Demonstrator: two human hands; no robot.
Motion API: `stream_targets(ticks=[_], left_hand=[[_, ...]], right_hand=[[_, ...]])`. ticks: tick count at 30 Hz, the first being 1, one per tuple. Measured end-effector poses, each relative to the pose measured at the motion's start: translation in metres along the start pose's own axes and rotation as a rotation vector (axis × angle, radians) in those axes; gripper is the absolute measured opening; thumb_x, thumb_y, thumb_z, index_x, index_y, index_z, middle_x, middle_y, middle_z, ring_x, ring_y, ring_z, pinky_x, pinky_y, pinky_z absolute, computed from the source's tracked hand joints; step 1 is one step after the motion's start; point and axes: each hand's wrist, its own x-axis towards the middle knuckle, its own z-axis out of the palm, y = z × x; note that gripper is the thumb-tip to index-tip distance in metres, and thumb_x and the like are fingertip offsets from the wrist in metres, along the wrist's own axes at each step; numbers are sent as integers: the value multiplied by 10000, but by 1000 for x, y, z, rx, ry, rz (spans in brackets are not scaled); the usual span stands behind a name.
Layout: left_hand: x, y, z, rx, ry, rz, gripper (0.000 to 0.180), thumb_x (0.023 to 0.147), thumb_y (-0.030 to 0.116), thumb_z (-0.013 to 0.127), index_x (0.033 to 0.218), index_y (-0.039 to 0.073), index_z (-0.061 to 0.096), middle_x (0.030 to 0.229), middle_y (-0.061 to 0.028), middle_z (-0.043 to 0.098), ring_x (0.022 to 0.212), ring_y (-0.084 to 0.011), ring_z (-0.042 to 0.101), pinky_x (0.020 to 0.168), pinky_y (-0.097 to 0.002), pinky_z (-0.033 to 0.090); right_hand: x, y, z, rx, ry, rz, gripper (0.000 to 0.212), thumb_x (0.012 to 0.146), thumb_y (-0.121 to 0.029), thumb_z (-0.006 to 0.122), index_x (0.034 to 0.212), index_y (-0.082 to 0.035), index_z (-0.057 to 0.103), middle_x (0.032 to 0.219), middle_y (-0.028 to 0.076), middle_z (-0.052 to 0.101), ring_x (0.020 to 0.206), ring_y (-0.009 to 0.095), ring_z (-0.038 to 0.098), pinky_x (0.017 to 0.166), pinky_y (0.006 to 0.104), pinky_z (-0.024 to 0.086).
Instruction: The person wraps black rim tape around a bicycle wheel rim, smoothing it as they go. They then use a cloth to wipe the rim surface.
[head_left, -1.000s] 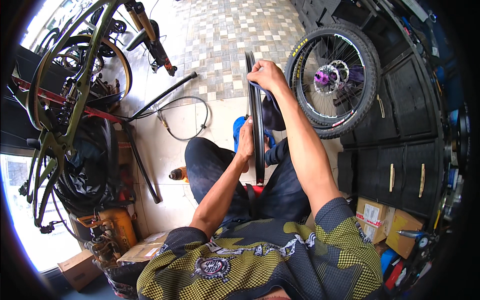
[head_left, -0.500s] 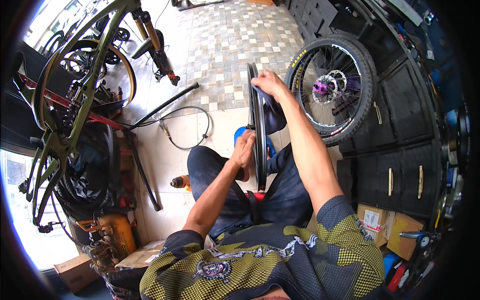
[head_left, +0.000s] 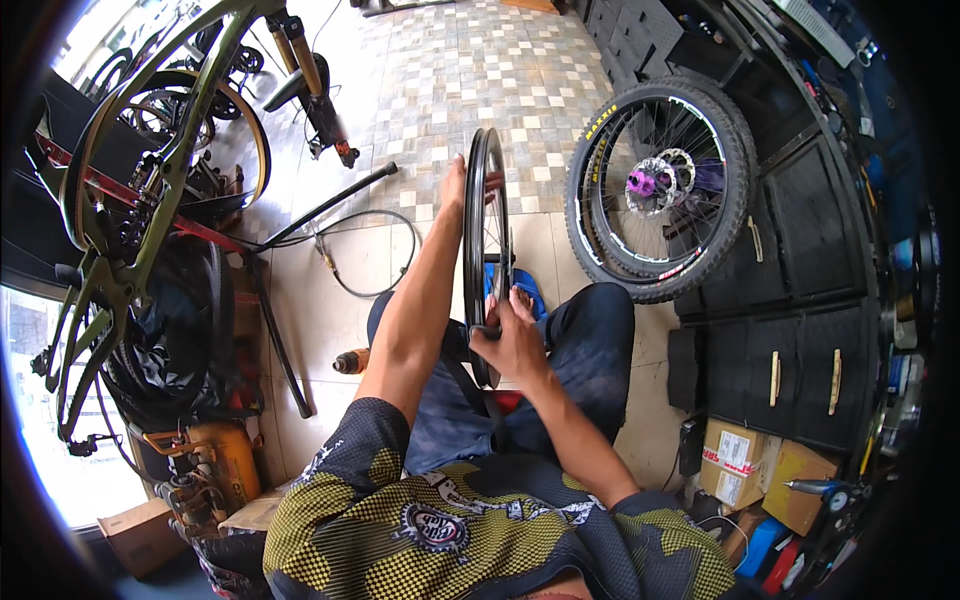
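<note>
A black bicycle wheel rim (head_left: pixel 474 235) stands upright between my knees, seen nearly edge-on. My left hand (head_left: pixel 456 186) is at its far upper part, with fingertips showing through on the inner side. Lower and nearer, my right hand (head_left: pixel 515 345) closes round the near part of the rim. A bit of dark grey material, probably cloth, shows between its thumb and the rim; most of it is hidden. Behind the rim, a foot in a blue slipper (head_left: pixel 530 290) rests on the floor.
A wheel with a knobbly tyre (head_left: pixel 742 180) and purple hub leans against black cabinets (head_left: pixel 810 215) at right. To the left are a green bicycle frame (head_left: pixel 190 150), a black stand leg (head_left: pixel 283 340), a looped cable (head_left: pixel 413 250) and an orange bottle (head_left: pixel 350 362). Cardboard boxes (head_left: pixel 730 445) sit lower right.
My left hand has gone from the rim's middle to its far upper part. The right hand, with dark cloth earlier, has come from the top down to the near part. The rim has shifted left.
</note>
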Motion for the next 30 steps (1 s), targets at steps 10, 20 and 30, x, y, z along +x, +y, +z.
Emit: stream_targets(ticks=[10,20,30], left_hand=[[-21,-51,-13,415,180,416,653,1108,483,298,1216,22,747,702,-96,692,591,-177,615,607,-357,507],[-111,-95,-7,316,20,642,353,1140,329,450,1166,35,644,864,24,523,729,-62,392,653,-252,376],[-144,-126,-15,177,-144,537,238,1144,266,481,1167,65,607,804,85,434,720,-25,339,634,-220,306]], right_hand=[[6,-16,0,-129,330,-244,279,801,-187,805,774,-109,538,784,79,582,696,350,658,634,463,564],[102,-23,-45,-48,239,-42,271,829,-164,771,842,-51,525,754,130,579,677,380,595,628,489,480],[234,-2,-64,-129,109,136,294,765,-303,793,860,-78,629,840,182,741,806,402,724,702,499,557]])
